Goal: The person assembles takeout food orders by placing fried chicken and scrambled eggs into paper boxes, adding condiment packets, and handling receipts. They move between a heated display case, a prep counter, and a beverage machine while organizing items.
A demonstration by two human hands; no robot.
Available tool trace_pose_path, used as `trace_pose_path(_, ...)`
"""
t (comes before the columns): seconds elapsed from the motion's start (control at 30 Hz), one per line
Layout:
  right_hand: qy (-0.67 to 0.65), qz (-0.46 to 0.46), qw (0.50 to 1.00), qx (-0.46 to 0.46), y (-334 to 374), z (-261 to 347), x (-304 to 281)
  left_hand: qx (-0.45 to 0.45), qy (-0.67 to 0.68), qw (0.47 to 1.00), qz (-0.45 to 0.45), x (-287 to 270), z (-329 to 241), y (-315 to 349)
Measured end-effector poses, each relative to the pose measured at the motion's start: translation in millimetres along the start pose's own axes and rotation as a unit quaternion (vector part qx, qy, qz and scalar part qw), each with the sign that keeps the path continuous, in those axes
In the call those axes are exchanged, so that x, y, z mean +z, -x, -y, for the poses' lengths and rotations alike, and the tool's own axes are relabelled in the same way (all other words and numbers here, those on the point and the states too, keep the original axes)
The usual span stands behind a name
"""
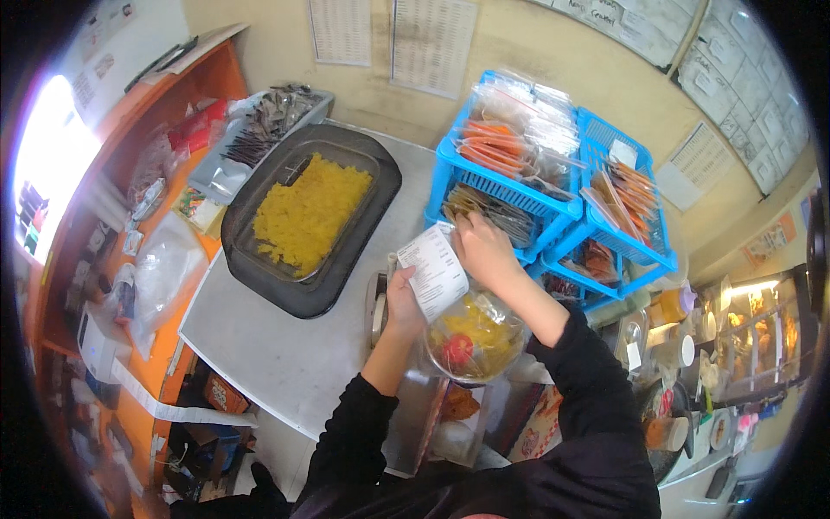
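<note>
Black tray (316, 299) of yellow rice (311, 208); blue basket (438, 192) of packets (500, 213)
Left fingers (400, 278) grip paper (435, 273); right fingers (468, 230) at packets, grasp unclear.

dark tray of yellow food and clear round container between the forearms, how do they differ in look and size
The dark tray is clearly larger than the clear round container. The tray is oblong and opaque; the container is round and see-through. The tray shows only yellow food; the container also shows a red, roundish item. Both hold yellow food.
</note>
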State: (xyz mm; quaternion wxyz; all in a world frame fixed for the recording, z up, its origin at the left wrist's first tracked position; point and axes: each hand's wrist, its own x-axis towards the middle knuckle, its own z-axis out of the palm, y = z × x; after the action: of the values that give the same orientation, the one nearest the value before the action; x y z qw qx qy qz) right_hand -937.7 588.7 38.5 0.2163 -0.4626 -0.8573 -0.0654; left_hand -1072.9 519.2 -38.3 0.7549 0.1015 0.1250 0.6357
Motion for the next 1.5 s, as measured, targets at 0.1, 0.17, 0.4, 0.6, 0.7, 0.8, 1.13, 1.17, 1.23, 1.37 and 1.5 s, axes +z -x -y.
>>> trace_pose_path(0.1,-0.083,-0.036,0.995,0.039,-5,1,-21,0.004,-0.024,1.0,-0.019,-3,-4,-2)
trace_pose_path(0.17,-0.076,-0.113,0.991,0.003,-12,-7,-12,0.003,-0.032,0.999,-0.029,-2,-5,-1)
trace_pose_path(0.4,0.078,-0.088,0.992,-0.052,-16,-21,-3,0.01,-0.036,0.998,-0.042,9,-2,2)
trace_pose_path(0.6,-0.086,-0.274,0.954,-0.081,7,-9,-31,0.01,-0.05,0.995,-0.084,8,-4,7)
trace_pose_path(0.7,-0.391,-0.176,0.892,0.142,25,1,-69,0.03,-0.022,0.999,-0.022,2,-15,20)
trace_pose_path(0.8,-0.565,-0.12,0.796,0.178,45,2,-99,0.059,-0.039,0.997,0.01,15,-27,46)
trace_pose_path(1.13,-0.624,-0.011,0.756,0.196,116,24,-175,0.094,-0.17,0.979,-0.059,53,-31,123)
trace_pose_path(1.17,-0.671,-0.024,0.708,0.221,121,29,-175,0.094,-0.186,0.976,-0.069,57,-28,129)
trace_pose_path(1.23,-0.754,-0.046,0.6,0.265,131,38,-176,0.094,-0.21,0.969,-0.084,66,-21,139)
trace_pose_path(1.37,-0.809,-0.03,0.5,0.306,140,64,-185,0.088,-0.232,0.965,-0.087,82,-7,158)
trace_pose_path(1.5,-0.822,-0.059,0.504,0.257,149,83,-180,0.082,-0.252,0.961,-0.081,92,-3,173)
